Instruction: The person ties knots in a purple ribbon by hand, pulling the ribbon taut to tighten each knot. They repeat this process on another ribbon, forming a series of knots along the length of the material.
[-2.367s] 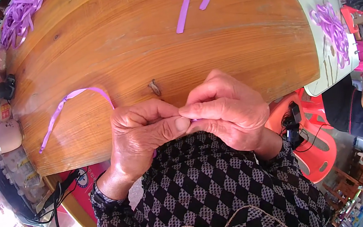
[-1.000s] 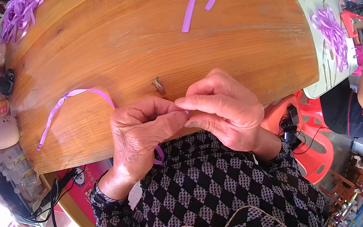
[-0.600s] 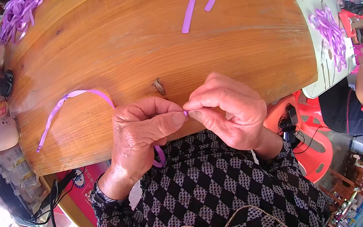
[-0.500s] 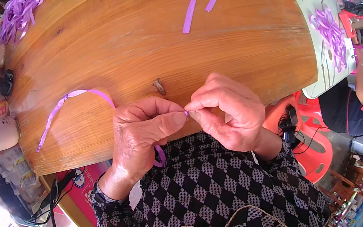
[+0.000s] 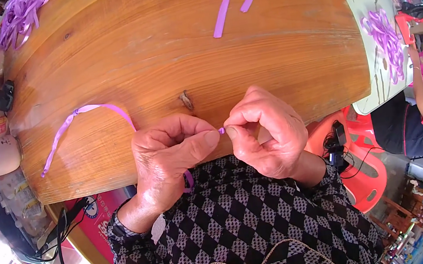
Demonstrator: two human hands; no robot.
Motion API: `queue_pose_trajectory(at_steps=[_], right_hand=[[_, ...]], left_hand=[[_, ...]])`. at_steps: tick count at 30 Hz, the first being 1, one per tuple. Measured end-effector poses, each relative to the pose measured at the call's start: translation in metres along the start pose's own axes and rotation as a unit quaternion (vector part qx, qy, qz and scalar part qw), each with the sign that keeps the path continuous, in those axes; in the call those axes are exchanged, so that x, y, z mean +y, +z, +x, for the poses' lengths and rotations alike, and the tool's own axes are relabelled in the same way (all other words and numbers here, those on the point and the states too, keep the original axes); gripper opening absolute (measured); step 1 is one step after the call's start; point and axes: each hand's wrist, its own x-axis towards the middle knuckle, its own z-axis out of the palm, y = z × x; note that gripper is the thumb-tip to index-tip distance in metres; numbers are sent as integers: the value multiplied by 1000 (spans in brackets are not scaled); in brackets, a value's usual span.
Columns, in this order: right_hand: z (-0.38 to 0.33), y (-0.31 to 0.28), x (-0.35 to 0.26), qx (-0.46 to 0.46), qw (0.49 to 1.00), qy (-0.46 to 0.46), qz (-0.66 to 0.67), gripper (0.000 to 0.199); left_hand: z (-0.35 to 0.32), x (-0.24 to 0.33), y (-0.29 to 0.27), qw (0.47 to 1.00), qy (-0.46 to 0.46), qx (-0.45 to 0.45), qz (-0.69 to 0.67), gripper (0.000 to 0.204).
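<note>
A purple ribbon curves over the wooden table's left part, with a small knot along it and its free end lying near the left edge. It runs into my left hand, whose thumb and forefinger pinch it. A tiny purple knot shows in the narrow gap between the fingertips of my two hands. My right hand pinches the ribbon's end on the other side of that knot, thumb against forefinger. A further loop of ribbon hangs below my left hand, over the checkered shirt.
Purple ribbons lie in a bundle at the far left, a bunch at the far edge and a heap on the white table to the right. A pink rounded object stands left. Beyond a red stool sits another person.
My fingertips have drawn slightly apart, so the knot between them shows more. The other person's arm at the right has shifted.
</note>
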Motion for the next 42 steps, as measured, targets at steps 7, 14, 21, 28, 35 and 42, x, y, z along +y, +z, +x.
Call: queue_pose_trajectory(at_steps=[7,14,21,28,35,42], right_hand=[[-5,-5,-8,-27,962,221,158,6],[-1,-6,-6,13,956,198,215,14],[7,-8,1,-73,997,-37,14,23],[4,-16,-5,-120,989,24,82,15],[3,-26,-11,-118,960,199,158,21],[6,-19,-6,-167,947,207,182,32]], left_hand=[[2,1,1,1000,-14,-25,3,10],[4,-2,1,999,-25,-18,-6,12],[1,4,-1,997,-36,-60,28,12],[-4,4,-14,992,-29,-84,88,10],[-8,6,-10,997,-17,-62,48,9],[-7,4,-5,996,11,-64,53,7]])
